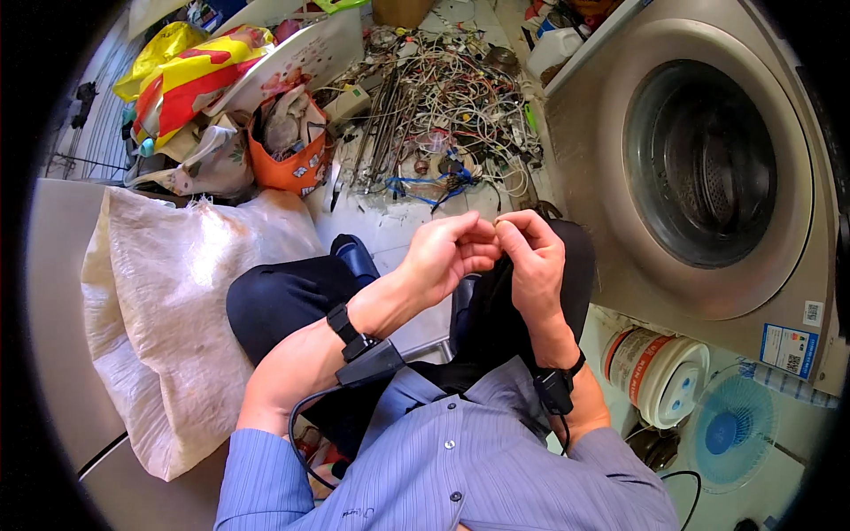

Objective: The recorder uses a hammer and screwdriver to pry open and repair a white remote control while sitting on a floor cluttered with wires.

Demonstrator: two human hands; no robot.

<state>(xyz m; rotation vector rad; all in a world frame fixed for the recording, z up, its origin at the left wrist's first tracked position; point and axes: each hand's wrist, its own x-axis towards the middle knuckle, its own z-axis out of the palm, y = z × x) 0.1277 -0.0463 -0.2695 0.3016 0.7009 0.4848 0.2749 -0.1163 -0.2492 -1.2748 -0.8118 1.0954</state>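
Observation:
My left hand (449,255) and my right hand (533,257) meet in front of me, above my right knee. Their fingertips come together around something too small to make out. The right thumb and forefinger are pinched. On the left, the fingers curl inward with the thumb beside them. Each wrist wears a black strap (350,334) with a dark box and a cable. Past my hands, a heap of tangled cables (469,97) covers the floor, with blue wire (431,183) at its near edge.
A front-loading washing machine (611,168) stands at the right, with a white bucket (651,376) and a blue fan (726,431) below it. At the left lie a white woven sack (168,310), an orange bag (288,155) and a red-and-yellow bag (190,84).

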